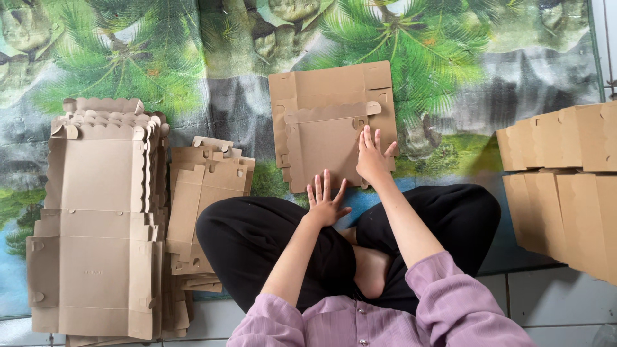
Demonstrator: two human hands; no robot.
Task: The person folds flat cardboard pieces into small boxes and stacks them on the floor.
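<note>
Both hands flat, fingers spread, grasping nothing: left hand (325,202) and right hand (373,156) press on a partly folded cardboard box blank (321,138), centre frame on the printed floor mat (212,109). Flat blank stacks (96,218) left; probably folded boxes (565,186) right.

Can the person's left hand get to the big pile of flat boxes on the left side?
Probably yes. The left hand rests flat near the box piece being folded. Only a smaller pile and the person's knee lie between it and the big pile, so a sideways lean should do.
</note>
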